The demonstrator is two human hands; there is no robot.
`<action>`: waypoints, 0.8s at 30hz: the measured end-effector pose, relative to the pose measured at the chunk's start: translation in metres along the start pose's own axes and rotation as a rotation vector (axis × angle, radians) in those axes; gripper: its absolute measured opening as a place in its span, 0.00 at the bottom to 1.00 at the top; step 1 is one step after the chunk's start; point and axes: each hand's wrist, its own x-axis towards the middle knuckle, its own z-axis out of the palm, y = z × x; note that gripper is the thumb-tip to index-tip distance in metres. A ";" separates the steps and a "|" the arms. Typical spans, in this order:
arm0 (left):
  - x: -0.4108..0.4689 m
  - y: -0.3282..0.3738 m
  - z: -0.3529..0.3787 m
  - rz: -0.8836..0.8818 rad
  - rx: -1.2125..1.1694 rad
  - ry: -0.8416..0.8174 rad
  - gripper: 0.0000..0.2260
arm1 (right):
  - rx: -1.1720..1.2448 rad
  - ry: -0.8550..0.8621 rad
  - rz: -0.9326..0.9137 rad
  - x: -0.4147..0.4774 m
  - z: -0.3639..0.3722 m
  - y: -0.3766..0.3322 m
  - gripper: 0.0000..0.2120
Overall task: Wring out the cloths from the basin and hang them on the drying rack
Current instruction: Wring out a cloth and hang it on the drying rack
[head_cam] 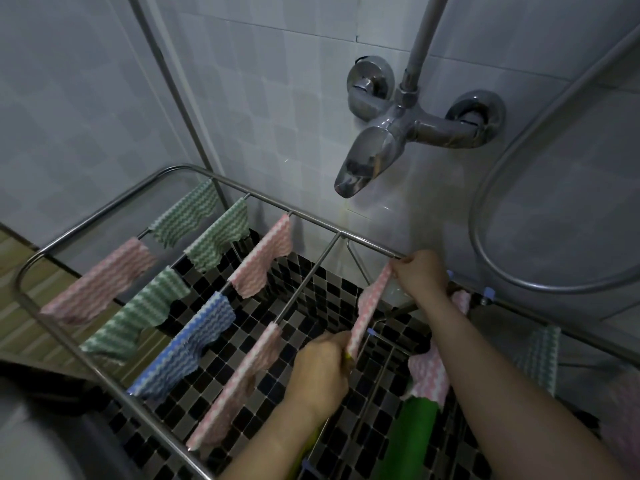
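A steel drying rack (114, 201) fills the lower half of the head view. Several wavy-striped cloths hang over its bars: pink (100, 282), green (187, 216) and blue (188, 344). Both hands stretch one pink cloth (369, 311) along a bar right of centre. My right hand (420, 271) pinches its far end at the rack's back rail. My left hand (322, 372) grips its near end. Below my right forearm hangs another pink cloth (429, 374). The basin is not in sight.
A chrome tap (372, 157) juts from the tiled wall above the rack, with a shower hose (485, 188) looping at right. A green object (412, 441) stands under the rack. A green-striped cloth (543, 358) hangs at far right. The floor below is black mosaic tile.
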 end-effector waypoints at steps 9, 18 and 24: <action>-0.002 0.000 0.006 0.034 0.022 0.074 0.17 | 0.126 -0.029 0.022 0.026 0.030 0.028 0.21; -0.011 -0.001 0.000 0.032 0.067 0.032 0.23 | -0.169 -0.081 -0.266 -0.028 -0.006 -0.016 0.09; -0.055 -0.026 -0.038 -0.055 0.142 -0.066 0.17 | -0.621 -0.659 -0.827 -0.108 -0.014 -0.031 0.17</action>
